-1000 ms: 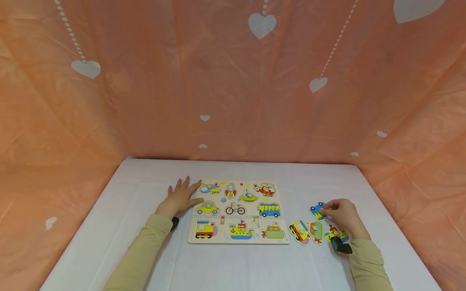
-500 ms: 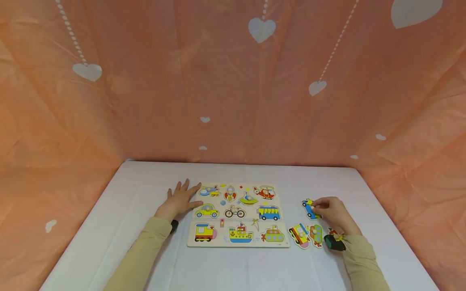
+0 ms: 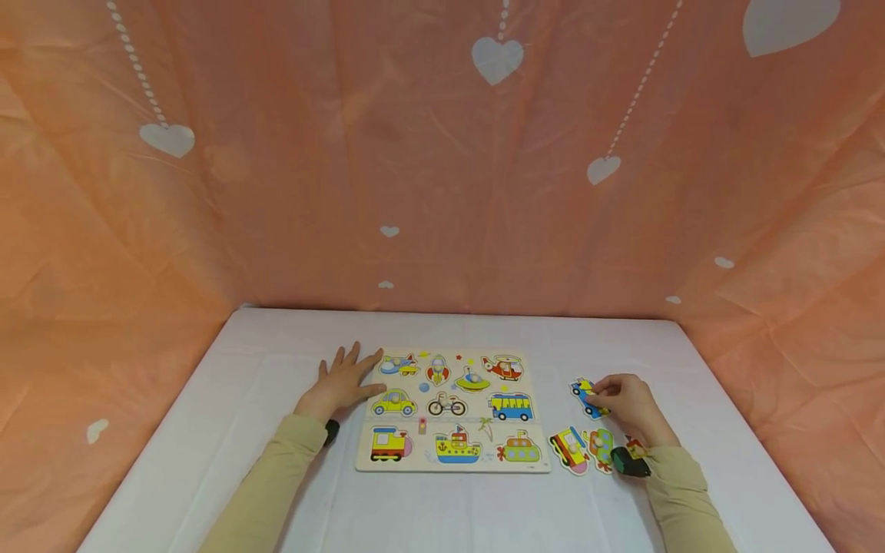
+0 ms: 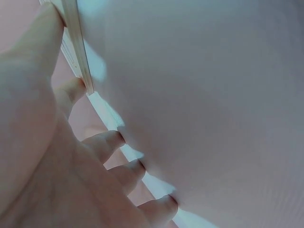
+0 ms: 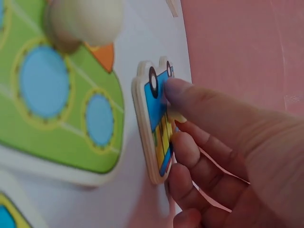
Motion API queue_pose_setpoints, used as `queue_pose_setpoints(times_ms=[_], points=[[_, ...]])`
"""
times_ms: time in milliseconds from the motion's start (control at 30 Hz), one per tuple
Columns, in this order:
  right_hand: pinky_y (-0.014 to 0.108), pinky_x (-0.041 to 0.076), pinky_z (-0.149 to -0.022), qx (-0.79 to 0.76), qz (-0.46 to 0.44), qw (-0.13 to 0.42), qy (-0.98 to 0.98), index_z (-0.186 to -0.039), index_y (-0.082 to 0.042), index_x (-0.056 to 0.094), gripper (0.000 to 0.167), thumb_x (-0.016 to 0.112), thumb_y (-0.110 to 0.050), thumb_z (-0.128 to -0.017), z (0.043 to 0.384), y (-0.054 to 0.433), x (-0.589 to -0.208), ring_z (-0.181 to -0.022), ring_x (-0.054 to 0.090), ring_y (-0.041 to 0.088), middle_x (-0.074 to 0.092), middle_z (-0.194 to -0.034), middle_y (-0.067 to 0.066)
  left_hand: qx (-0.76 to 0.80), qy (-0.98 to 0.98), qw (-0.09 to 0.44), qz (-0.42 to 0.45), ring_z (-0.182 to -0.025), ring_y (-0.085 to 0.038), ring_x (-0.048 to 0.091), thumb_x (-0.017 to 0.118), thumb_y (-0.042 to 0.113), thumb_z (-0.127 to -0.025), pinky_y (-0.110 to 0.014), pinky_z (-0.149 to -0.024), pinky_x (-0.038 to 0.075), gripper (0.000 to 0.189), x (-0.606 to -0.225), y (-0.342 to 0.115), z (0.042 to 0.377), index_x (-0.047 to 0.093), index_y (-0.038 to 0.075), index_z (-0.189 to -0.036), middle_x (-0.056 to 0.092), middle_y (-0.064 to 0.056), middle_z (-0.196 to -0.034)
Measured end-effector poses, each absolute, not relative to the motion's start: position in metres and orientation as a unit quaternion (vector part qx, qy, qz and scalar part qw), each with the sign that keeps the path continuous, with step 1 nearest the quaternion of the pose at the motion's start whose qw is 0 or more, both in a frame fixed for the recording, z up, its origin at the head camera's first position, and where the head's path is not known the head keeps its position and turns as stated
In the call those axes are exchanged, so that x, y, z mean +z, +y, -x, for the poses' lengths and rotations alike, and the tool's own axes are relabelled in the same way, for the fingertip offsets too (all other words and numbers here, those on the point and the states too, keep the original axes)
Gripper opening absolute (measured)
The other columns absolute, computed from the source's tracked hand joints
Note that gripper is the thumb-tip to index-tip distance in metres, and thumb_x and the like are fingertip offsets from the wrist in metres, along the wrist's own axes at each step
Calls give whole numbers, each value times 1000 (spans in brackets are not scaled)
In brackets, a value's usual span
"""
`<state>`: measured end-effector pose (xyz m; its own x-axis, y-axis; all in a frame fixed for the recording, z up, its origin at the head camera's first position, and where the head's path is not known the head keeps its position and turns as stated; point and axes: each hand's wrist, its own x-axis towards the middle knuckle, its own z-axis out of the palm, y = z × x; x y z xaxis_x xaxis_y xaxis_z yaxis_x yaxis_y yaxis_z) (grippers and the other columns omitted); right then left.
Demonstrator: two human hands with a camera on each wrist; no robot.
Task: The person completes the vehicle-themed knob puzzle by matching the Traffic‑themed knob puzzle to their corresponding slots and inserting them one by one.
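My right hand [image 3: 629, 403] pinches a blue and yellow bus puzzle piece [image 3: 586, 395] by its knob, right of the puzzle board [image 3: 452, 465]. In the right wrist view, the bus piece [image 5: 154, 109] stands tilted with its wheels toward the top; thumb and fingers meet at the knob, which they partly hide. My left hand [image 3: 339, 388] lies spread at the board's upper left corner. Its thumb and forefinger touch the board edge [image 4: 78, 47], while the other fingertips rest on the table.
Below my right hand lie a train piece [image 3: 568, 451], a green submarine piece [image 3: 600, 449] and a ship piece [image 3: 634, 445], mostly hidden by the wrist camera [image 3: 629, 461]. Several knobbed pieces, such as the yellow car [image 3: 394, 402], sit in the board. An orange curtain [image 3: 442, 192] surrounds the white table [image 3: 442, 511].
My right hand has moved left with the bus piece, which has turned to a different slant. The left hand stays at the board corner.
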<state>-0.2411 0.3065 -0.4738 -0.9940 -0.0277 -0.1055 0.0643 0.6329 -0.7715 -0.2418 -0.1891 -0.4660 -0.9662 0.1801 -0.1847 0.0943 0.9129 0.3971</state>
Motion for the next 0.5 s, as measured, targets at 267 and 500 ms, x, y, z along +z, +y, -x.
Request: queue_pose_setpoints(times_ms=[267,500], points=[[25,46,-58,-418,15,55,907,-94,4,69,21,77,-11,-81,243,304,-471,-72,54,18,64,-77,5,193,973,106,-71,-138,-53,1,63,48,-88,-72,-103,1,77,-467,-190,243,31,16,-151,8,-28,-155],[25,46,-60,-400,51,61,913,-94,2,70,18,75,-10,-82,245,303,-474,-72,55,17,64,-77,3,196,972,109,-68,-138,-53,2,64,47,-88,-71,-104,0,77,-467,-189,242,31,16,-151,9,-28,-155]])
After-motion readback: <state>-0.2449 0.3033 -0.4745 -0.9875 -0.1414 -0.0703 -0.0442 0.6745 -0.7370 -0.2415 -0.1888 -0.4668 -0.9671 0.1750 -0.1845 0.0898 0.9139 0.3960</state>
